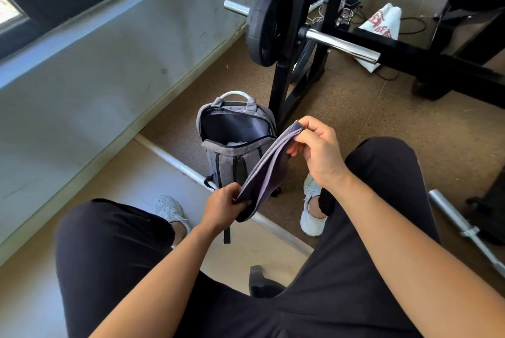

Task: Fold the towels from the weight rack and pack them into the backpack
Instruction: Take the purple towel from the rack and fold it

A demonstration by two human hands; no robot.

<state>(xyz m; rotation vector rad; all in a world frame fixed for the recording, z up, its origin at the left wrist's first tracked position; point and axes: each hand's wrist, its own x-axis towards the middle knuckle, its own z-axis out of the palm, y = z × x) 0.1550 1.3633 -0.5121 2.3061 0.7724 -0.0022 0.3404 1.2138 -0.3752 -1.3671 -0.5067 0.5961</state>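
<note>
A folded purple-grey towel [269, 167] hangs stretched between my two hands, just in front of my knees. My left hand [222, 205] pinches its near lower end. My right hand [318, 143] pinches its far upper corner. Behind the towel a grey backpack [231, 157] stands upright on the floor with its top unzipped; a pale folded cloth shows inside it. The black weight rack [289, 70] rises right behind the backpack, carrying a black plate and chrome pegs.
A wall with a window runs along the left. A white pipe [175, 163] lies on the floor by my left shoe. A chrome barbell [464, 228] lies at the right. A white printed bag [381, 29] and cables lie beyond the rack.
</note>
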